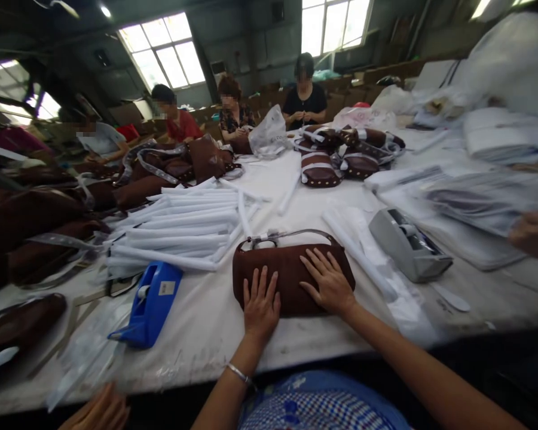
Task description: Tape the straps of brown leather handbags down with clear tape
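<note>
A brown handbag (291, 269) lies on the white-covered table right in front of me, its thin strap (309, 232) resting along the far side. My left hand (260, 301) is spread flat on the bag's left part. On its right part, my right hand (329, 280) presses with fingers stretched out. Both palms touch the bag from above, and neither hand grips it. To the left stands a blue tape dispenser (150, 307); on the right is a grey tape dispenser (407, 245). A white roll (358, 254) lies just right of the bag.
White paper rolls (179, 227) are piled behind the blue dispenser. Brown bags (170, 161) heap up at the left, more bags (341, 152) at the back. Plastic bags (470, 203) lie at right. Other people's hands show at the lower left (101, 412) and right edge. Several people sit opposite.
</note>
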The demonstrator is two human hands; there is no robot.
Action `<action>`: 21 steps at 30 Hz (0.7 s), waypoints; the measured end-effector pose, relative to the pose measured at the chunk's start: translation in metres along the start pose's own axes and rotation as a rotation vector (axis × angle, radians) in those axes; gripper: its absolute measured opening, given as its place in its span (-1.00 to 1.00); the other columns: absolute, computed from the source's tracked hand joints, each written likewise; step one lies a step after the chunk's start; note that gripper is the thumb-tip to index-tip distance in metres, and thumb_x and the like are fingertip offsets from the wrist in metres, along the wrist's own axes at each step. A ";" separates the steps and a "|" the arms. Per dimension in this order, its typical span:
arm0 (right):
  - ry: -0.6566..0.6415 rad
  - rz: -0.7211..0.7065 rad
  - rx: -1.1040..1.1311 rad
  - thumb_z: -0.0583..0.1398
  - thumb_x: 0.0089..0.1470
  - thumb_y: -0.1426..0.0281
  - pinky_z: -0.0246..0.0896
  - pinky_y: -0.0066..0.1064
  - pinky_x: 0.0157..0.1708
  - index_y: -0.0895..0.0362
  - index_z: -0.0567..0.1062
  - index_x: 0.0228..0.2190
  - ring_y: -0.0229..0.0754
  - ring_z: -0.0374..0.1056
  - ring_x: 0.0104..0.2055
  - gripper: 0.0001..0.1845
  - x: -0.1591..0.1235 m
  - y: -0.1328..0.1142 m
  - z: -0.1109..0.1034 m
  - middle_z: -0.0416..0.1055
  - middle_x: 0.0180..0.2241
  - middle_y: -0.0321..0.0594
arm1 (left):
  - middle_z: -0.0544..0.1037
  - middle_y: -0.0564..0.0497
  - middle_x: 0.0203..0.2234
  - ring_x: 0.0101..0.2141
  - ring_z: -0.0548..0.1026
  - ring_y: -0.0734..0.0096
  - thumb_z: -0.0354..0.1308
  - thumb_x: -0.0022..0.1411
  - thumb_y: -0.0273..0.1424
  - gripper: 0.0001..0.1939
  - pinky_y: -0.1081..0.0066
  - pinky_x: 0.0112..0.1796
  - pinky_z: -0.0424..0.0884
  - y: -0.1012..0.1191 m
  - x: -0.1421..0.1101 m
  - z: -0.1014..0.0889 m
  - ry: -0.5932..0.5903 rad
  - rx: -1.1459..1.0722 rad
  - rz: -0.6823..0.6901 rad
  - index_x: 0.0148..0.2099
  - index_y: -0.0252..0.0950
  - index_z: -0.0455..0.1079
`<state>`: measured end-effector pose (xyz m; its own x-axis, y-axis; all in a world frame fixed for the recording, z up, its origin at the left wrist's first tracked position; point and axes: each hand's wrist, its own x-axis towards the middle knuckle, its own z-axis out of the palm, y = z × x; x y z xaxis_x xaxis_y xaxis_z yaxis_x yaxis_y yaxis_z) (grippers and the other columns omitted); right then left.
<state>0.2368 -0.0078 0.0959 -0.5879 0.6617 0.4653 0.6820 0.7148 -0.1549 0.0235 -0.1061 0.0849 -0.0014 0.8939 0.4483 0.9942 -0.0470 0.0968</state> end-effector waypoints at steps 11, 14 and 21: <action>0.337 -0.092 0.065 0.09 0.29 0.37 -0.23 0.14 0.37 0.06 0.24 0.28 0.03 0.17 0.32 -0.45 0.013 -0.015 -0.061 0.32 0.23 -0.13 | 0.02 -0.08 0.40 0.38 -0.03 0.06 -0.01 0.38 -0.42 -0.39 -0.13 0.31 -0.02 0.000 0.001 0.002 0.041 0.054 0.036 0.42 -0.14 0.00; 0.138 -0.018 0.012 0.09 0.30 0.30 -0.14 0.06 0.36 0.10 0.18 0.31 0.02 0.10 0.35 -0.41 0.008 -0.007 -0.027 0.23 0.28 -0.09 | 0.03 -0.09 0.40 0.38 -0.02 0.04 0.00 0.37 -0.42 -0.37 -0.18 0.30 -0.06 0.005 -0.001 0.003 0.032 0.043 0.063 0.42 -0.08 -0.03; 0.017 0.067 0.126 0.10 0.30 0.26 -0.16 0.07 0.36 0.06 0.20 0.30 0.00 0.05 0.37 -0.42 0.004 -0.002 -0.010 0.19 0.31 -0.14 | -0.07 -0.19 0.42 0.37 -0.01 -0.07 0.09 0.35 -0.22 -0.31 -0.28 0.26 -0.09 0.002 0.001 -0.011 -0.055 0.019 0.245 0.43 -0.08 -0.06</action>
<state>0.2375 -0.0088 0.1065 -0.5346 0.7058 0.4648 0.6587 0.6926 -0.2941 0.0243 -0.1106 0.0951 0.2450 0.8797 0.4075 0.9660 -0.2571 -0.0257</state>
